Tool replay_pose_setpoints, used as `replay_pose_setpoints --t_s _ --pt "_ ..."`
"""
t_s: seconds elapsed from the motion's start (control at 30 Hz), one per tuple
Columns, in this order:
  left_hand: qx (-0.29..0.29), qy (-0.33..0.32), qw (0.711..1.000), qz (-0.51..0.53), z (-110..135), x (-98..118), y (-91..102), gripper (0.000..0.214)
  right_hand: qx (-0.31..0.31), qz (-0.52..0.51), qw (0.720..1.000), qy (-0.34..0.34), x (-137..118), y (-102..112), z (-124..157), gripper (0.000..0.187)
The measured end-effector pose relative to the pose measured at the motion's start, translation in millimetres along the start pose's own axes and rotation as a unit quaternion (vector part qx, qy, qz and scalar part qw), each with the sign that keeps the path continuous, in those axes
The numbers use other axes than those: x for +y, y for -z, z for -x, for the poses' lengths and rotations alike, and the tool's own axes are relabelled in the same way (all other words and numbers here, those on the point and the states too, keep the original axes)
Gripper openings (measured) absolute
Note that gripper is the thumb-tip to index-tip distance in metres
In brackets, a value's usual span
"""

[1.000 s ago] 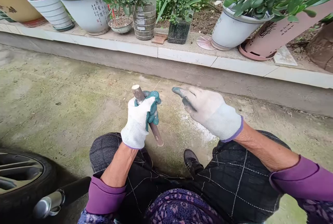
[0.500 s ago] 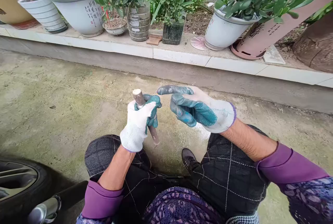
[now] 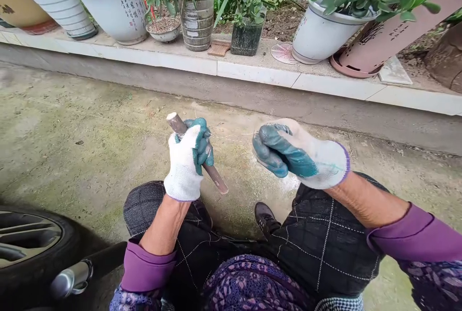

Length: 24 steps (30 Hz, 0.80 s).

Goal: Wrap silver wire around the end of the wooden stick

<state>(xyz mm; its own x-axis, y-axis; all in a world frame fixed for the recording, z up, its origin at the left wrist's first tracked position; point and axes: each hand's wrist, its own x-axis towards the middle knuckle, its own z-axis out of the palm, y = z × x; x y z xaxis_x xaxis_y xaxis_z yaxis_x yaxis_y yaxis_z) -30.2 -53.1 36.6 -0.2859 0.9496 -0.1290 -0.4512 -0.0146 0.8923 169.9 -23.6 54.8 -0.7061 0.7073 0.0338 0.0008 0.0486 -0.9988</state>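
While concrete ground [image 3: 90, 157] is spreading below, the right hand [image 3: 294, 152] and left hand [image 3: 185, 157] are handling a stick [image 3: 214, 177] and thread [image 3: 224, 137].
The left is gripping the slanting stick, which thread already seems to be crossing; the right, fingers curled together, is apparently pinching a length hanging unwound between them.

The stick [image 3: 215, 178] is brown, the trousers [image 3: 342, 234] black-and-white checked.

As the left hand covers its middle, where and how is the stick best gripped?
Probably low on the stick, from the right: its lower end juts out below the left hand, slants that way and is clear of the thin strand.
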Motion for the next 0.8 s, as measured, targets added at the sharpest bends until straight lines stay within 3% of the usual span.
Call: replay_pose_setpoints --t_s 0.07,0.1,0.2,0.27,0.3,0.37,0.43,0.5,0.53,0.6,0.67,0.7,0.73,0.8 --pt "0.005 0.007 1.000 0.000 -1 2 1.8 0.034 -0.001 0.200 0.979 0.034 -2 2 1 0.051" --pt "0.006 0.010 1.000 0.001 -1 2 2.6 0.035 0.000 0.313 0.948 0.047 -2 3 1 0.049" --pt "0.007 0.015 1.000 0.010 -2 2 3.5 0.035 0.016 0.590 0.807 0.032 -2 1 -2 0.038" --pt "0.002 0.016 1.000 0.016 -1 1 3.0 0.035 0.029 0.681 0.732 -0.003 -3 0 -5 0.031" --pt "-0.002 0.017 1.000 0.018 -1 1 2.6 0.035 0.033 0.704 0.709 -0.021 -3 0 -7 0.028" --pt "-0.009 0.018 1.000 0.021 -1 2 2.0 0.035 0.042 0.723 0.688 -0.047 -5 1 -10 0.027" --pt "-0.009 0.016 1.000 0.022 -1 3 2.1 0.036 0.062 0.714 0.695 -0.058 -6 3 -11 0.029" --pt "-0.004 0.010 1.000 0.023 -1 3 2.4 0.035 0.098 0.672 0.732 -0.048 -4 5 -12 0.033" --pt "-0.003 0.007 1.000 0.024 -1 3 2.5 0.035 0.118 0.630 0.766 -0.041 -2 5 -12 0.036" --pt "-0.013 0.009 1.000 0.024 -1 1 2.4 0.033 0.124 0.482 0.866 -0.038 3 6 -14 0.044" --pt "-0.040 0.020 0.999 0.023 1 -3 2.0 0.031 0.072 0.252 0.964 -0.051 7 7 -16 0.054" --pt "-0.052 0.025 0.998 0.020 1 -5 1.9 0.029 0.041 0.124 0.990 -0.054 7 8 -17 0.058" --pt "-0.060 0.029 0.998 0.016 2 -8 1.8 0.027 0.020 0.007 0.998 -0.051 6 8 -17 0.060" --pt "-0.063 0.037 0.997 0.011 2 -11 2.1 0.025 0.015 -0.159 0.987 -0.029 1 7 -16 0.060"
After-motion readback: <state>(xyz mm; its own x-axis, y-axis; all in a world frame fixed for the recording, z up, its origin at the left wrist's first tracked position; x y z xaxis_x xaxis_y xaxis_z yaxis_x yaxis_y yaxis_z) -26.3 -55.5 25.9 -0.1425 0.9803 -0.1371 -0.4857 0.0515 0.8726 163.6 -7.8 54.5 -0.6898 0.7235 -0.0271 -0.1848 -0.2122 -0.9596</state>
